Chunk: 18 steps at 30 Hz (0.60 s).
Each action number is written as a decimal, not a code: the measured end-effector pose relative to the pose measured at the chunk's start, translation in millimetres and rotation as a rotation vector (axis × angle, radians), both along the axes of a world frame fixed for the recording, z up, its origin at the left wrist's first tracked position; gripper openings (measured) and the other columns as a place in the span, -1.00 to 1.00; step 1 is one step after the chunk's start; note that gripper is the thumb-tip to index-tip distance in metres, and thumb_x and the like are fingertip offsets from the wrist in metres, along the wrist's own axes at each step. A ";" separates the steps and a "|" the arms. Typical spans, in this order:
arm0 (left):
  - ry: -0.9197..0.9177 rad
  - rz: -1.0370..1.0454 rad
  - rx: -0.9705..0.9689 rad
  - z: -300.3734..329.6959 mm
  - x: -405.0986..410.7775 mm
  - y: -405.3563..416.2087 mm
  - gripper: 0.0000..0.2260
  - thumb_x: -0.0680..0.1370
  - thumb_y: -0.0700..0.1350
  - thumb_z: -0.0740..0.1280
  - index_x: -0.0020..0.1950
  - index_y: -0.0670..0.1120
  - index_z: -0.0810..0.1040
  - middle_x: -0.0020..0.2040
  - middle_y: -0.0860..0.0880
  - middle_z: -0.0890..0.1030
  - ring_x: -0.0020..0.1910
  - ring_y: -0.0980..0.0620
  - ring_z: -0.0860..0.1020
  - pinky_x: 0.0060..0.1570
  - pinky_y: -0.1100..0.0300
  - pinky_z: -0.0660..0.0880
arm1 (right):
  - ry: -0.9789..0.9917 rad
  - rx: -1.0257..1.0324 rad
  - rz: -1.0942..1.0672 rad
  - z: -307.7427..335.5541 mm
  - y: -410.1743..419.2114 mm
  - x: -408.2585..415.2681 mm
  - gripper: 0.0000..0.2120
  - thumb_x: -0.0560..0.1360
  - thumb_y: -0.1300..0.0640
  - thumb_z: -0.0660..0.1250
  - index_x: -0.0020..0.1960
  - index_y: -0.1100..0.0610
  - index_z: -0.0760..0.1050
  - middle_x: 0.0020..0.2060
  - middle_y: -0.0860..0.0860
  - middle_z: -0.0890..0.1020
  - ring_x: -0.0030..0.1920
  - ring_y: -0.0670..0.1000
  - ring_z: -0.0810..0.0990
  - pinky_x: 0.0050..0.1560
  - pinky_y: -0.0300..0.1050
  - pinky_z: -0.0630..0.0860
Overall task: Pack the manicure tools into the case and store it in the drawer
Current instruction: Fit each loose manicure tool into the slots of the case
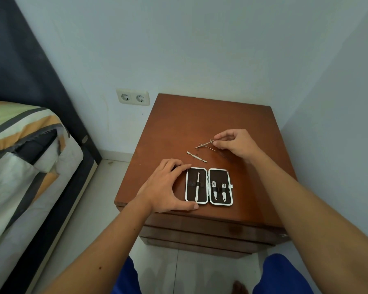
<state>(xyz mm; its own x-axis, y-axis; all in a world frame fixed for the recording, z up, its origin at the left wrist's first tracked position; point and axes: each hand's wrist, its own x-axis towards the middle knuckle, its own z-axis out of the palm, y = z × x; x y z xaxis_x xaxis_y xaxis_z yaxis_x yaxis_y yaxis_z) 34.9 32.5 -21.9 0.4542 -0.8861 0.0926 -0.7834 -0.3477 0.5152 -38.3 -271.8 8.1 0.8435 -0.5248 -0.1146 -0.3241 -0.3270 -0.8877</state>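
An open manicure case with a white rim and dark lining lies near the front of the brown nightstand. Its left half holds one slim tool; its right half holds two nail clippers under straps. My left hand rests against the case's left edge, thumb at its front corner. My right hand pinches small scissors by the handle, just above the tabletop behind the case. A thin double-ended metal tool lies loose on the top between them.
The nightstand's closed drawers face me below the top. A bed with striped bedding stands at the left, a double wall socket behind. Walls close in at the back and right. My knees in blue shorts are at the bottom.
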 end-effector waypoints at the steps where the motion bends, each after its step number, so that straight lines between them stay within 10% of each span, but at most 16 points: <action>1: -0.002 0.001 0.001 0.0 -0.2 -0.1 0.05 0.29 0.55 0.47 0.65 0.09 0.30 0.44 0.17 0.31 0.48 0.22 0.20 0.45 0.28 0.17 | -0.012 0.015 -0.005 -0.1 0.3 -1.0 -0.79 0.40 0.11 0.65 0.01 0.07 0.76 -0.16 0.05 0.79 -0.17 -0.02 0.73 0.09 -0.06 0.67; 18: 0.016 0.012 -0.011 -1.8 -0.8 -0.6 0.05 0.27 0.55 0.48 0.64 0.10 0.32 0.45 0.18 0.31 0.49 0.21 0.21 0.50 0.16 0.29 | -0.204 0.313 -0.195 10.2 2.5 -41.2 -0.82 0.49 0.37 0.51 0.09 0.34 0.67 -0.03 0.26 0.76 -0.01 0.20 0.77 0.07 -0.01 0.72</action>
<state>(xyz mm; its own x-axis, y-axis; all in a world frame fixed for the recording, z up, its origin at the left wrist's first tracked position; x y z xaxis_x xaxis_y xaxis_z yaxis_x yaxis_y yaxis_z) 34.1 32.0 -23.7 0.4660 -0.8797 0.0949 -0.7708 -0.3510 0.5316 -79.5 -269.3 18.3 0.7534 -0.6436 -0.1349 -0.1609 0.0184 -0.9868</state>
